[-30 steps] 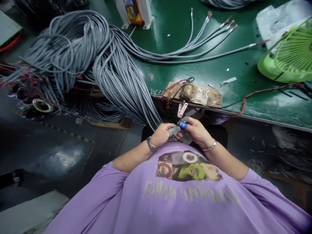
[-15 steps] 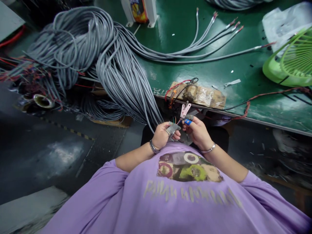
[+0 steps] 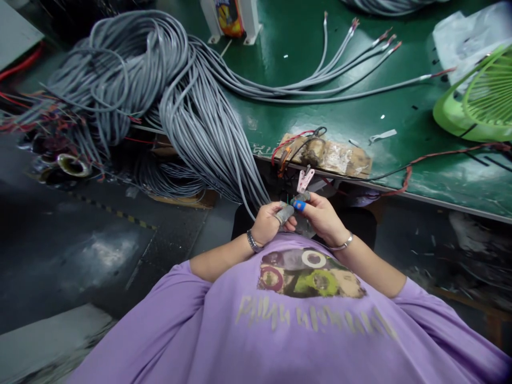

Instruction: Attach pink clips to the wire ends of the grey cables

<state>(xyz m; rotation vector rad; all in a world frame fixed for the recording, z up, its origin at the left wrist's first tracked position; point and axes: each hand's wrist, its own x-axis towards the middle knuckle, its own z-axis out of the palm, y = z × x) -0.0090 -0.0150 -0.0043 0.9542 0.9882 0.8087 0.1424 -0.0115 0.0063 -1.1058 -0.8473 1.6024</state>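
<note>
My left hand (image 3: 274, 218) is closed in a pinch on the end of a grey cable, with a grey cover on its thumb. Thin coloured wires (image 3: 287, 199) poke up from between its fingers. Pressed close beside it, my right hand (image 3: 320, 213) pinches at the same wires, a blue band round one finger and a grey cover on another. Just past the fingertips, a pink clip (image 3: 305, 180) hangs at the bench edge. The thick bundle of grey cables (image 3: 212, 128) drapes off the bench toward my left hand.
On the green bench (image 3: 280, 69) lie stripped cable ends (image 3: 386, 42). A wooden block (image 3: 340, 157) with wires sits at the front edge. A green fan (image 3: 476, 101) and a plastic bag (image 3: 460, 40) are at the right. Metal rings (image 3: 74, 165) lie at the left.
My right hand has moved left, bringing its fingertips up against my left hand at the wires. Less of the coloured wires shows now. The left hand stays nearly in place.
</note>
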